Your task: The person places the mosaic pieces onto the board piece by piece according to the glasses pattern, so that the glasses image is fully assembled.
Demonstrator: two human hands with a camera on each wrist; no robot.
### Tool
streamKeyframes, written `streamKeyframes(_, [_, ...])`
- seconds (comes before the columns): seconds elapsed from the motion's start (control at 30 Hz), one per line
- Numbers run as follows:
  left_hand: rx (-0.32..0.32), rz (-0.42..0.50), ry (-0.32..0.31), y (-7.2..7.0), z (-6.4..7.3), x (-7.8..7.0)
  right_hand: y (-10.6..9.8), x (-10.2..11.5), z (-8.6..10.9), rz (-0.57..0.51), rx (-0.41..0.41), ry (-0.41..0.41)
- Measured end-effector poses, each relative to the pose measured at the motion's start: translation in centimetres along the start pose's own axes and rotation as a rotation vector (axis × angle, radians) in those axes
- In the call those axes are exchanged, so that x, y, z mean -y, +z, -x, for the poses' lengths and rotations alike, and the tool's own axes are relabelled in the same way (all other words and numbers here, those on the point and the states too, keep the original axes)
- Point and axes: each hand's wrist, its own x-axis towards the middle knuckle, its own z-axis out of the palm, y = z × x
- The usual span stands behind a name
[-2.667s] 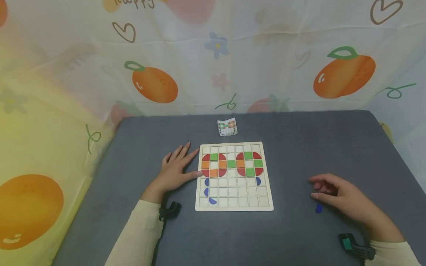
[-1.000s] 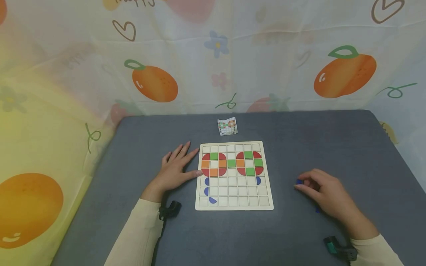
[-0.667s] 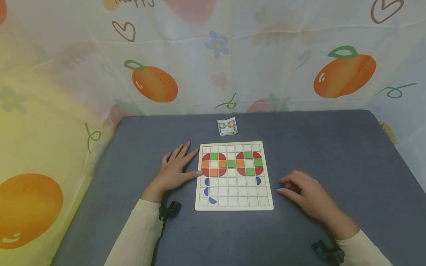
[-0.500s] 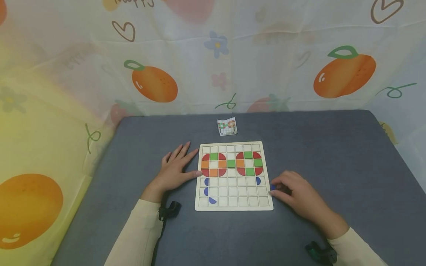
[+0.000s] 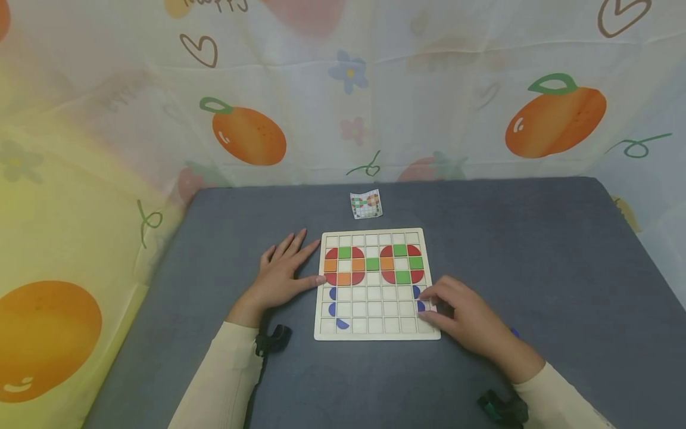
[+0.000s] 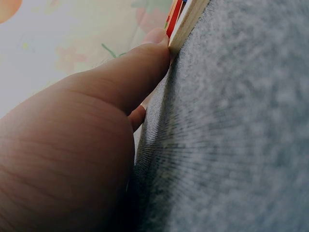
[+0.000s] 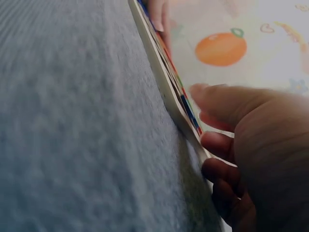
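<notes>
A pale wooden grid board [image 5: 379, 335] lies on the table with red, orange, green and blue pieces in its cells. My left hand [image 5: 281, 274] rests flat beside its left edge, fingers spread, thumb tip on the rim near a red piece; the left wrist view shows the thumb against the edge. Over the right-hand column, my right hand [image 5: 466, 313] pinches a blue half-round piece [image 5: 420, 306] between thumb and index finger, low at a cell. Directly above it in that column sits another blue half-round piece [image 5: 416, 292]. Several blue pieces [image 5: 332, 309] occupy the lower left cells.
A small paper card [image 5: 366, 204] printed with a coloured grid pattern lies behind the board. Another blue piece [image 5: 514, 332] shows on the grey table [image 5: 536, 238], partly hidden by my right wrist. A fruit-printed cloth [image 5: 439, 89] hangs behind the table.
My right hand picked up a blue half-round piece from the table at right and carried it left to the board's right-hand column. The left hand has stayed in place.
</notes>
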Motion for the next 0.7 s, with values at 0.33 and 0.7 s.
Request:
streamKeyframes(0.33, [0.004,0.0,-0.005,-0.04,0.0,-0.07,-0.46,0.06,0.36,-0.014,0.022,-0.004])
streamKeyframes(0.7, [0.007,0.005,-0.008,-0.05,0.01,-0.14,-0.7,0.24,0.44,-0.019,0.066,0.04])
